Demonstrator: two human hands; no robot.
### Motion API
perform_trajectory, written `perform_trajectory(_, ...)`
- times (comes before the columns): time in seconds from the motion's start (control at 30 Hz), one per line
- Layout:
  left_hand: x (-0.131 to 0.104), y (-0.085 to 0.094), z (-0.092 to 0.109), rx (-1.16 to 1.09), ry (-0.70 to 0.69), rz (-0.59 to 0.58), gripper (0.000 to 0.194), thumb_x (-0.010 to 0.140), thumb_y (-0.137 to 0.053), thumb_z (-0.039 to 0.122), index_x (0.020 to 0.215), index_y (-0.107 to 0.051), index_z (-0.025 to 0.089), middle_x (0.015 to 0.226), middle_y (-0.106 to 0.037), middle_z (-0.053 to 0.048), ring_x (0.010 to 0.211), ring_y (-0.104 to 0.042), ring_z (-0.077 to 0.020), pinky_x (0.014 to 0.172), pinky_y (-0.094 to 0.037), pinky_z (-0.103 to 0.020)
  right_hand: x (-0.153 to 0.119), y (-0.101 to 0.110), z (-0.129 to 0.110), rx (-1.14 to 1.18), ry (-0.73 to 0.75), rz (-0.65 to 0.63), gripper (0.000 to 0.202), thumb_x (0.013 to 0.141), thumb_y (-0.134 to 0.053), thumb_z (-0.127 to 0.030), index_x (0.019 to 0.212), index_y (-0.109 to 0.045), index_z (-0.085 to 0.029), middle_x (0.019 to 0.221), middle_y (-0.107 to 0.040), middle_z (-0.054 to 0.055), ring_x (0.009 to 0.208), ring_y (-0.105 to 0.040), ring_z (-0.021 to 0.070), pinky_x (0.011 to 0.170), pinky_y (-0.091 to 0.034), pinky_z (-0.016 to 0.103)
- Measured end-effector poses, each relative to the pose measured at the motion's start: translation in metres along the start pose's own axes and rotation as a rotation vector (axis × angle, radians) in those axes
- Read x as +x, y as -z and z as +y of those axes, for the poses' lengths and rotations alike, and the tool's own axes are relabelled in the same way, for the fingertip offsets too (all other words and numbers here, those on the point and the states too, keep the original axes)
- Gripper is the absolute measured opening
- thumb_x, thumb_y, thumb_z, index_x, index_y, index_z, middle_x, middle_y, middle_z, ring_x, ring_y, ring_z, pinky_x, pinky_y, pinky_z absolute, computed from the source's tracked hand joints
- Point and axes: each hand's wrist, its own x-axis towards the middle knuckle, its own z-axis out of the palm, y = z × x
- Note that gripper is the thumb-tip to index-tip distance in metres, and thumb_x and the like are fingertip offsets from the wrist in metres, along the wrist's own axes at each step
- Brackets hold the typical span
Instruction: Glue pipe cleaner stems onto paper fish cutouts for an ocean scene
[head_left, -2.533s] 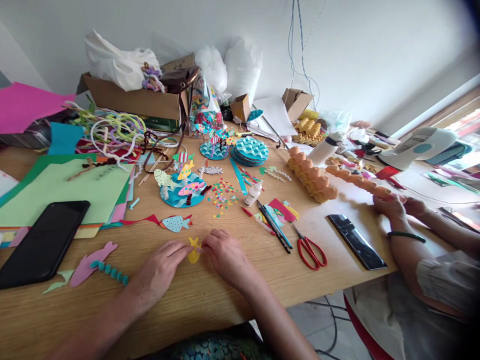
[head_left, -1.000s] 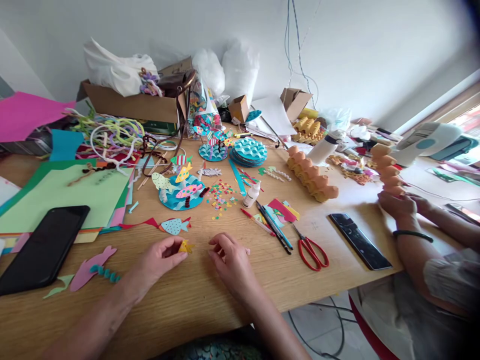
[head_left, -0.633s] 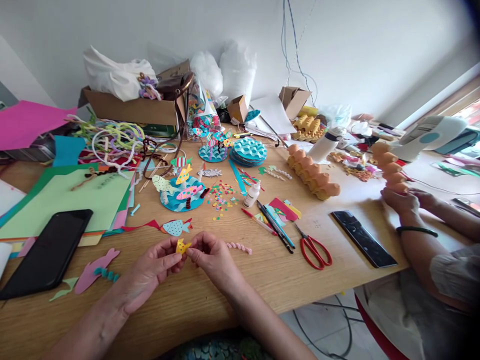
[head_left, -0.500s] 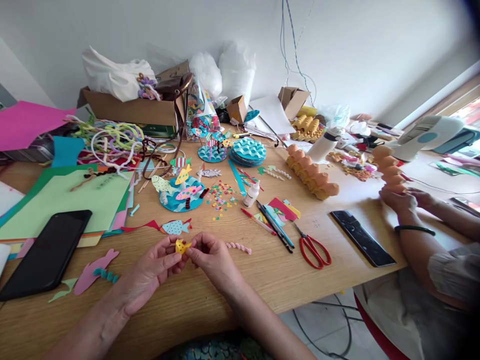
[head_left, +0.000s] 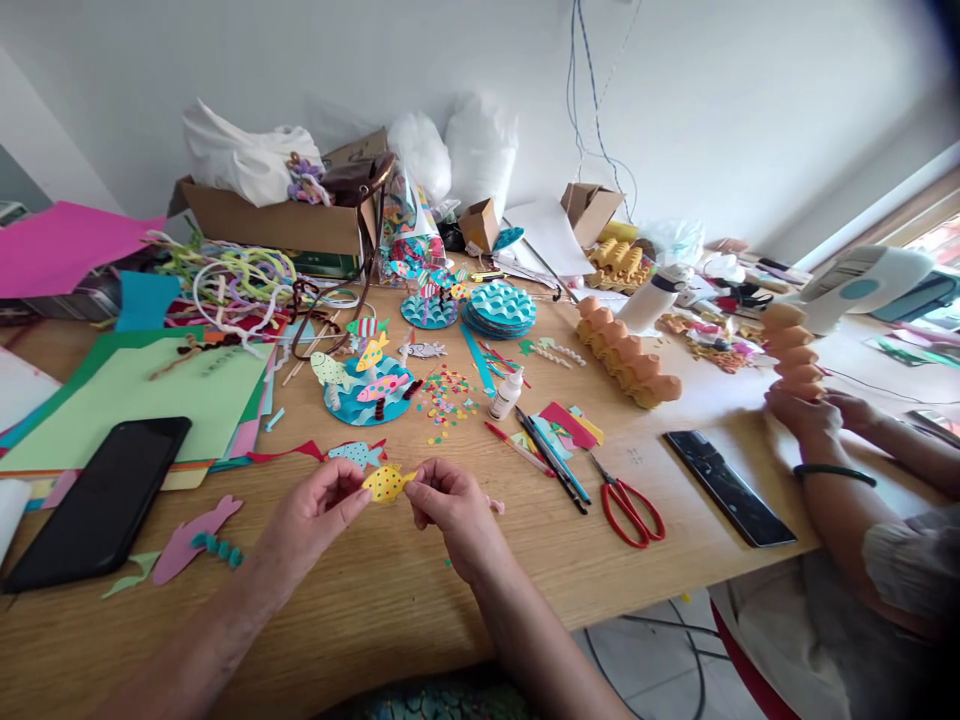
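Between my two hands I hold a yellow paper fish [head_left: 387, 484] with dark dots, lying flat toward me above the table. My left hand [head_left: 321, 505] pinches its head end, and my right hand [head_left: 448, 508] pinches its tail. Just beyond it lies a light blue dotted paper fish [head_left: 355, 455] with red fins. A pink twisted pipe cleaner [head_left: 495, 505] shows partly from behind my right hand. Farther back, a blue wavy disc [head_left: 351, 408] carries several upright paper fish. A pink paper fish [head_left: 196, 540] and a teal curled pipe cleaner [head_left: 217, 548] rest to the left.
Red-handled scissors [head_left: 631, 510], pens [head_left: 551, 455], a small white glue bottle [head_left: 505, 394] and confetti [head_left: 446, 395] lie ahead. Phones [head_left: 97, 500] flank me on both sides. At right, another person's hands [head_left: 806, 415] hold an egg-carton strip [head_left: 791, 350]. Coloured paper [head_left: 150, 400] covers the left.
The yellow fish, folded or curled in my fingers before, is now opened out flat. My hands have moved slightly apart and right. The other person's hands stay about the same.
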Motion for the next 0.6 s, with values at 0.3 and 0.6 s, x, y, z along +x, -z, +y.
perform_trajectory(0.3, 0.006, -0.003, -0.006, 0.062, -0.072, -0.007, 0.008, 0.071, -0.056, 0.028, 0.073, -0.060, 0.021, 0.060, -0.049, 0.004, 0.053, -0.046, -0.0125, 0.049, -0.037, -0.022, -0.007, 0.007, 0.007, -0.248, 0.189, 0.016, 0.012, 0.068, -0.058, -0.026, 0.066, -0.049, -0.019, 0.053, -0.045, -0.007, 0.046, -0.040, 0.0075, 0.045, -0.031, 0.019)
perform_trajectory(0.6, 0.015, 0.001, -0.031, 0.348, -0.408, -0.076, 0.013, 0.075, -0.048, 0.015, 0.073, -0.058, 0.022, 0.076, -0.058, 0.000, 0.073, -0.057, -0.0156, 0.066, -0.046, -0.025, -0.023, 0.020, 0.020, -1.264, 0.809, -0.133, 0.023, 0.088, -0.039, -0.011, 0.079, -0.059, -0.017, 0.081, -0.060, 0.006, 0.074, -0.053, 0.0147, 0.067, -0.039, 0.024)
